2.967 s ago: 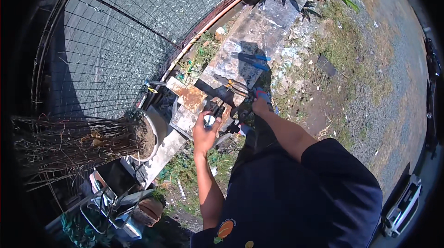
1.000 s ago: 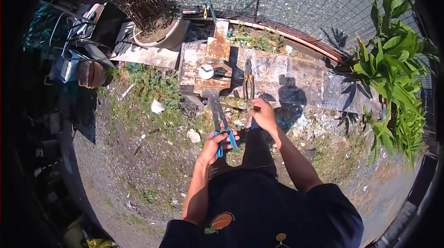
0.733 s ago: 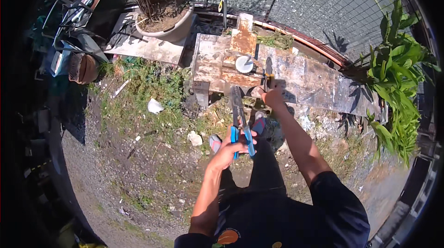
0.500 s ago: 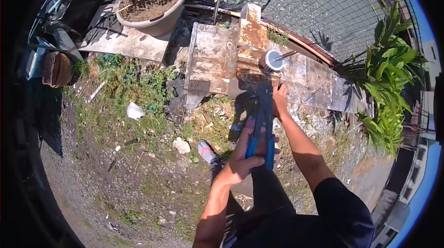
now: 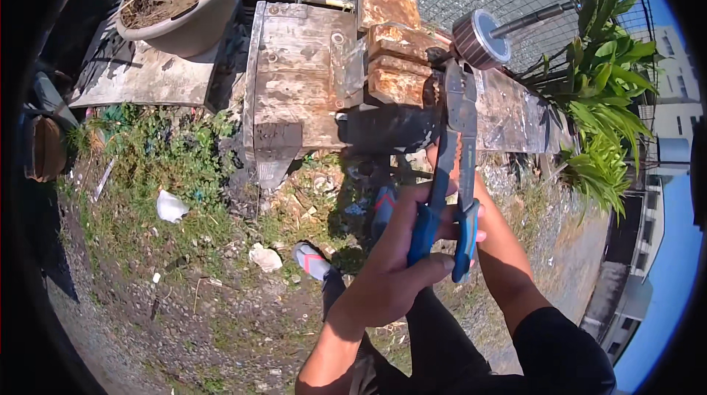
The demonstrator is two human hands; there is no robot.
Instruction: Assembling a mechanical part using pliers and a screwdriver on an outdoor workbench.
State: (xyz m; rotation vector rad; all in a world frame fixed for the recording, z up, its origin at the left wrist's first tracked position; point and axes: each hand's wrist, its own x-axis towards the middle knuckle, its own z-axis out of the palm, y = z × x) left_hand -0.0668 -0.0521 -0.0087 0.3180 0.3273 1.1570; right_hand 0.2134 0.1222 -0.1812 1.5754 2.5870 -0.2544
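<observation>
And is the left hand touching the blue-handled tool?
Touching. The head view shows the left hand wrapped around the blue-handled tool at its grips.

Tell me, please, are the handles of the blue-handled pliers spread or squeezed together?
Spread: the blue-handled pliers in the left hand show a gap between their handles. Whether the jaws are parted, I cannot tell.
</observation>
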